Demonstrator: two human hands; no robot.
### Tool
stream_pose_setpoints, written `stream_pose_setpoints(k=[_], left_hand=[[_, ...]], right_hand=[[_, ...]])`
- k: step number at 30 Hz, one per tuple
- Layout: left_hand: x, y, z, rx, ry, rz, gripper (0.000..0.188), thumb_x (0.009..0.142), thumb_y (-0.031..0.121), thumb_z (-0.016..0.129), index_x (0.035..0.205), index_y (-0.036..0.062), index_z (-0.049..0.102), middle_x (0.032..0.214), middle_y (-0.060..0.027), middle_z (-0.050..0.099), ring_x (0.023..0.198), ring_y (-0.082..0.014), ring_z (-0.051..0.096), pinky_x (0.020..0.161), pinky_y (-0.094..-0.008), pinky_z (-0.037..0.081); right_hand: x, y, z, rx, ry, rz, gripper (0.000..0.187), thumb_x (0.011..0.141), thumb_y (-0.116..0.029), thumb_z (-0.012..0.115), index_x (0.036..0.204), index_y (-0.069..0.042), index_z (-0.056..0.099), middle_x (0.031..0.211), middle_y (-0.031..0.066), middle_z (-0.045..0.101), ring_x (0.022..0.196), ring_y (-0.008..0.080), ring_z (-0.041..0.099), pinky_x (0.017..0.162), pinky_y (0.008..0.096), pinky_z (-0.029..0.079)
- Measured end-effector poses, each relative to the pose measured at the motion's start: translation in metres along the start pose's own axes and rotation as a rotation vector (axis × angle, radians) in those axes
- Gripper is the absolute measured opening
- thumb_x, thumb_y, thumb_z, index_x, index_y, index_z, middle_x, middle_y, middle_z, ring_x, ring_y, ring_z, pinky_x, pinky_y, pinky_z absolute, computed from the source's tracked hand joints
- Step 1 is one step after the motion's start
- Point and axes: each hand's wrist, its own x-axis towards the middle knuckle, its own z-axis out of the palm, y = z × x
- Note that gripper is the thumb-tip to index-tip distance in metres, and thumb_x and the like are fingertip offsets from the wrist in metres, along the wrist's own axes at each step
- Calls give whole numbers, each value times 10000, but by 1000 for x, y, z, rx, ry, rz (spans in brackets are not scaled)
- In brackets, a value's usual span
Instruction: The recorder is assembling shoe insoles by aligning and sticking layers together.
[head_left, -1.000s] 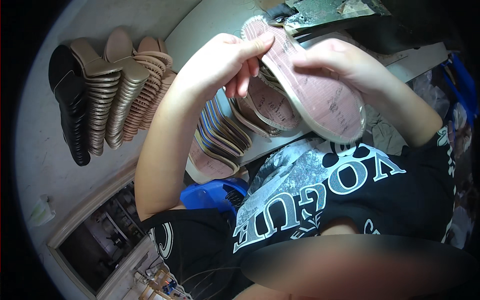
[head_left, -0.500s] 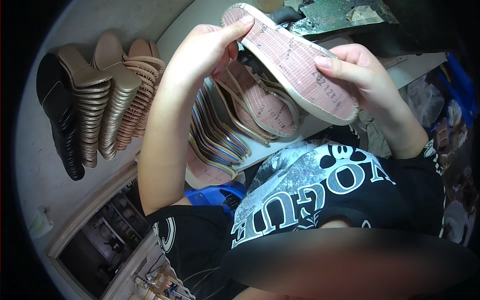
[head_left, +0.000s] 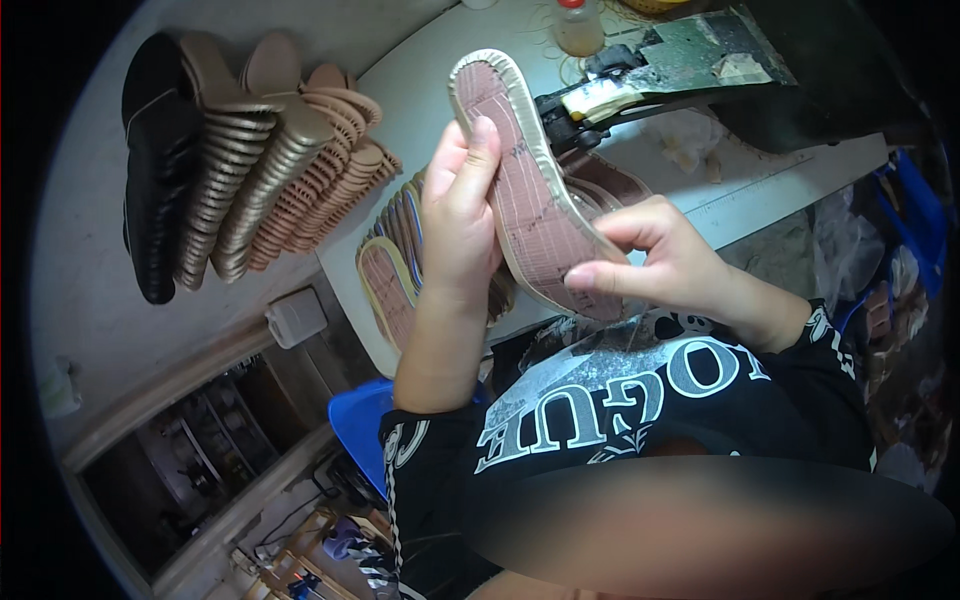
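A long insole (head_left: 530, 215) with a pink, lined underside and a pale gathered rim is held tilted above the table. My left hand (head_left: 464, 205) grips its left edge near the middle, thumb on the pink face. At the lower right end my right hand (head_left: 668, 262) pinches the edge, thumb on the pink face and fingers partly hidden. Beyond my right hand, other pink insoles (head_left: 610, 183) lie partly covered. Left of my left forearm, a row of insoles (head_left: 385, 285) stands close together on the table.
The white table (head_left: 760, 185) carries a green, worn machine part (head_left: 690, 55) and a red-capped bottle (head_left: 577, 30). Stacked black insoles (head_left: 155, 190), gold insoles (head_left: 275, 165) and pink insoles (head_left: 335, 190) stand at the left. A blue chair (head_left: 358, 425) is beside my left arm.
The insole has come lower and nearer to me and is tilted more steeply. My left hand now grips nearer its middle, and the right hand has moved down with it. The view has shifted.
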Motion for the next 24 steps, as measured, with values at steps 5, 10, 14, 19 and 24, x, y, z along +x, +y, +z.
stream_pose_setpoints(k=[5,10,14,19,24], left_hand=[[-14,-13,-6,-228,-119,51,362,1031,304,295,1090,2,487,684,-87,541,534,-152,499,532,-282,469],[-25,-21,-14,-510,-376,69,422,1036,327,244,1187,3,469,558,-33,486,431,-104,396,465,-245,406],[-30,-16,-12,-444,-511,143,461,1035,349,234,1224,-11,451,527,-11,490,403,-86,386,452,-229,397],[-40,3,-4,-499,-619,246,491,1003,384,371,1144,-73,480,502,-68,488,388,-122,435,409,-242,396],[-38,15,7,-537,-754,329,473,1005,388,365,1075,-59,503,508,-59,489,384,-103,411,386,-247,384]], right_hand=[[2,-15,9,-44,-137,-190,258,839,-243,704,818,10,664,688,71,661,620,118,640,573,241,489],[-7,-20,23,-56,-237,-131,240,855,-239,684,883,-1,678,743,89,687,668,138,658,619,251,506],[-15,-36,22,-247,-328,-111,248,855,-259,676,858,-11,674,726,82,679,655,187,663,589,290,506],[-31,-100,-9,-770,-511,-195,272,853,-307,652,796,-41,648,666,107,623,624,295,601,569,377,468],[-34,-160,-20,-1158,-452,-412,245,840,-290,665,789,-54,622,638,100,588,614,274,596,550,362,450]])
